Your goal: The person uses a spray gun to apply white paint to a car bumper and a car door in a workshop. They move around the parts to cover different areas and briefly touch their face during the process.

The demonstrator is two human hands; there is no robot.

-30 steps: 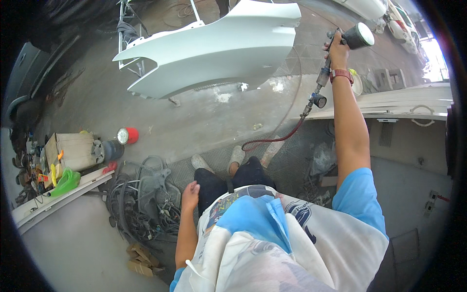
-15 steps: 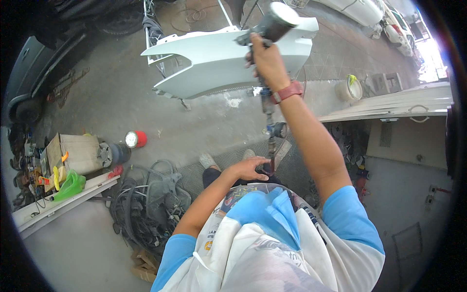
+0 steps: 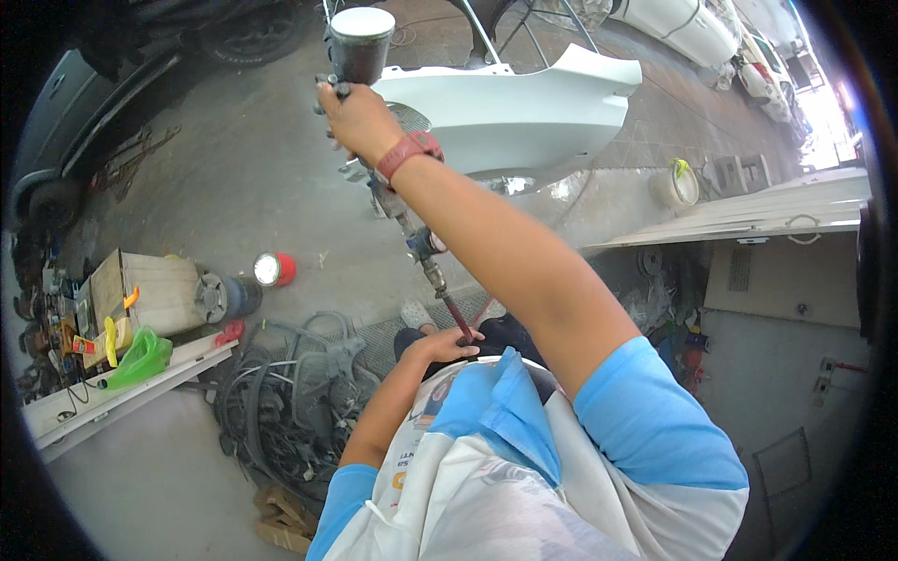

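Spray gun with a dark metal body and a grey, white-lidded cup [image 3: 360, 42] on top is held out at arm's length, above and just short of the white car fender panel [image 3: 510, 112] propped on a stand. The right hand [image 3: 358, 120] is wrapped firmly round the gun's handle, fingers closed on it, a red wristband just behind. The gun looks rigid and top-heavy, judging by the cup sitting over the grip, so the handle is the sound place to hold; the cup's smooth wall would likely slip. From the handle's base a fitting chain leads down to a dark red air hose [image 3: 454, 316], stiff near the coupling and limp below. The left hand [image 3: 447, 346] is closed loosely on that hose close to the body, keeping it off the panel.

Open concrete floor [image 3: 234, 178] lies to the left. A tangle of grey cables [image 3: 290, 393] sits by the feet, near a red-capped can [image 3: 273, 269] and a cluttered bench. The fender's curved lower edge is near the hose line.
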